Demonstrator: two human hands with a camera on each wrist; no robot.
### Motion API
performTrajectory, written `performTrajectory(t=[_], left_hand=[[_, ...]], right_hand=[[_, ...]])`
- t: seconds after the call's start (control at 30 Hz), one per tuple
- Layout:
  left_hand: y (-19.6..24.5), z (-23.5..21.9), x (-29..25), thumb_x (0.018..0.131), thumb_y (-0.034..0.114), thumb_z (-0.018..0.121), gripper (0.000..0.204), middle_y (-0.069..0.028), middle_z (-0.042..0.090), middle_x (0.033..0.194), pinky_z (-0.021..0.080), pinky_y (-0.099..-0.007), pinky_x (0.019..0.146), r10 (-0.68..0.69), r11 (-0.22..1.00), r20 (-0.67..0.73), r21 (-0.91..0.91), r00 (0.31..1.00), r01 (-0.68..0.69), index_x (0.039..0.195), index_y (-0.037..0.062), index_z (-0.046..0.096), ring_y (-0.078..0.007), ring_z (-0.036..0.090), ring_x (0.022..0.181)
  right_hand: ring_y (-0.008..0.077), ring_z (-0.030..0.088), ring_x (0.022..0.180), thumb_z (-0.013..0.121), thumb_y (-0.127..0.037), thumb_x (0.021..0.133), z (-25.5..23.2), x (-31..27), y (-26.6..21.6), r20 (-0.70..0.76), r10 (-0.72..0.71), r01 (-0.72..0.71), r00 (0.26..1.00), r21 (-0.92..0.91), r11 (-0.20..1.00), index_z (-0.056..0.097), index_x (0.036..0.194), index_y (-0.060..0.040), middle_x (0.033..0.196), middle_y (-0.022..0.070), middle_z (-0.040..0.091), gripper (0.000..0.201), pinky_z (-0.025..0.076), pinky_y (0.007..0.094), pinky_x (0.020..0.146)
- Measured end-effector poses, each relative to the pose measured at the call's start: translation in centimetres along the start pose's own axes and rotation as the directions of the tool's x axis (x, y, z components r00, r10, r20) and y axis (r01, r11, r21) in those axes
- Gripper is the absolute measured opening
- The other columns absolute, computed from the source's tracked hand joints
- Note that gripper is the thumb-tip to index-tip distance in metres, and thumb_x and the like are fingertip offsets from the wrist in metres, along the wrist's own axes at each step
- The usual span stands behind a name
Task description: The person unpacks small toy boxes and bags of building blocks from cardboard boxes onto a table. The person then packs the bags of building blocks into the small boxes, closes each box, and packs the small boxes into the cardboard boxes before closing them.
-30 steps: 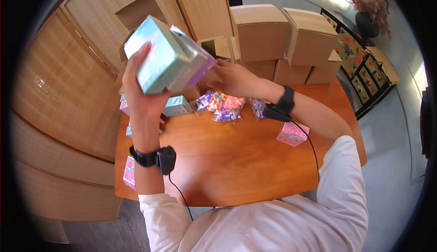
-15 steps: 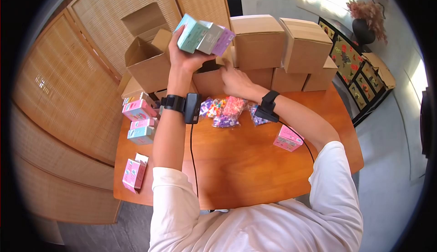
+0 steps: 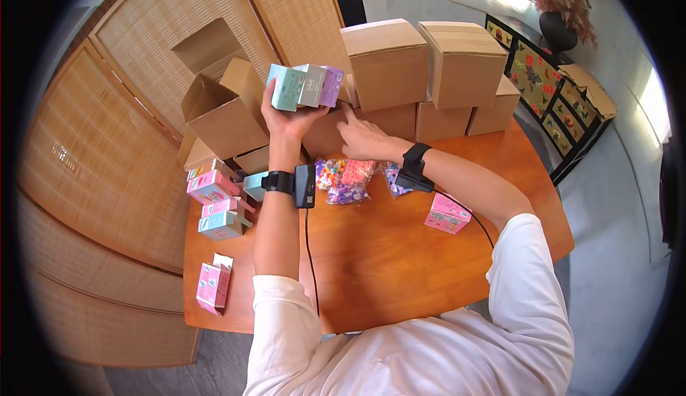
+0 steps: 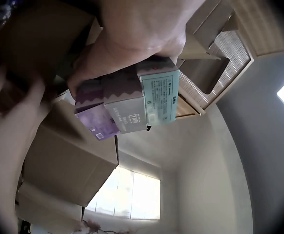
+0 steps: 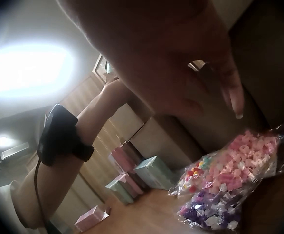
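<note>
Raised over the back of the table, my left hand (image 3: pixel 287 123) holds a row of three small cartons: mint green (image 3: pixel 286 90), grey (image 3: pixel 311 87) and purple (image 3: pixel 332 86). In the left wrist view its fingers wrap the grey carton (image 4: pixel 127 114) and purple carton (image 4: pixel 97 121). My right hand (image 3: pixel 366 140) is at the rim of a cardboard box (image 3: pixel 325 137), index finger extended toward its edge and thumb pointing down in the right wrist view. The cartons and left hand partly hide this box's opening. Just below the right hand lie clear bags of small colourful pieces (image 3: pixel 350 180).
Several small pink and blue cartons (image 3: pixel 220 224) line the table's left side. One pink carton (image 3: pixel 448 214) sits at the right. An open cardboard box (image 3: pixel 225 114) stands at back left; closed cardboard boxes (image 3: pixel 386 67) are stacked at back right.
The left hand swung right with the three cartons, then came down slightly over the cardboard box. The right hand moved to the box's rim, and its index finger now points out along it.
</note>
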State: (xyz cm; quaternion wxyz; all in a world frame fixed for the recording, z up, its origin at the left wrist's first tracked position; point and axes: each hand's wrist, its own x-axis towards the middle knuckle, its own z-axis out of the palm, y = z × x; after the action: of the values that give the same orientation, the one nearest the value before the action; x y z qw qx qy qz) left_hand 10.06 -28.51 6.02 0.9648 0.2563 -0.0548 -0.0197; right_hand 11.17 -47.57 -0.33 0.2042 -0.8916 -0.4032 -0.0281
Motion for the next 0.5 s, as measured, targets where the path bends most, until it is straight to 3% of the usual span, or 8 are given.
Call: performTrajectory(t=[0.23,0.3,0.43,0.5], left_hand=[[-0.4,0.4,0.0,0.096,0.053,0.050,0.062,-0.0195,0.048,0.152,0.027,-0.0701,0.112,0.062,0.998,-0.042,0.012,0.997,-0.061,0.143,0.0135,0.055,-0.0421,0.040,0.142],[-0.4,1.0,0.1,0.096,0.054,0.051,0.061,-0.0190,0.048,0.152,0.028,-0.0702,0.112,0.084,0.996,-0.046,0.014,0.995,-0.084,0.142,0.0137,0.055,-0.0420,0.041,0.141],[0.3,2.1,0.5,0.091,0.052,0.061,0.058,-0.0158,0.053,0.146,0.030,-0.0685,0.110,0.171,0.976,0.025,0.134,0.985,-0.173,0.136,0.0161,0.058,-0.0402,0.045,0.137],[0.7,2.6,0.8,0.089,0.051,0.064,0.054,-0.0129,0.058,0.139,0.033,-0.0650,0.107,0.261,0.913,-0.029,0.331,0.965,-0.237,0.132,0.0180,0.059,-0.0366,0.049,0.132]], right_hand=[[0.0600,0.066,0.097,0.061,-0.004,0.078,-0.1,-0.4,0.1,-0.019,-0.023,0.023,1.000,-0.023,0.999,0.056,0.116,0.0126,0.152,0.0509,0.023,0.041,0.058,0.0562,0.087],[0.0582,0.067,0.094,0.062,-0.002,0.078,-0.1,-0.3,-0.1,-0.100,-0.020,0.016,0.995,-0.044,0.999,0.051,0.122,0.0116,0.146,0.0475,0.035,0.048,0.058,0.0573,0.083],[0.0554,0.068,0.092,0.063,0.000,0.078,0.0,0.1,0.1,-0.156,-0.019,0.017,0.988,-0.015,1.000,0.046,0.127,0.0101,0.135,0.0414,0.047,0.053,0.058,0.0580,0.079],[0.0538,0.068,0.094,0.063,0.000,0.078,0.4,0.3,0.5,-0.259,-0.004,0.009,0.966,0.016,1.000,0.044,0.129,0.0101,0.127,0.0370,0.052,0.055,0.057,0.0585,0.080]])
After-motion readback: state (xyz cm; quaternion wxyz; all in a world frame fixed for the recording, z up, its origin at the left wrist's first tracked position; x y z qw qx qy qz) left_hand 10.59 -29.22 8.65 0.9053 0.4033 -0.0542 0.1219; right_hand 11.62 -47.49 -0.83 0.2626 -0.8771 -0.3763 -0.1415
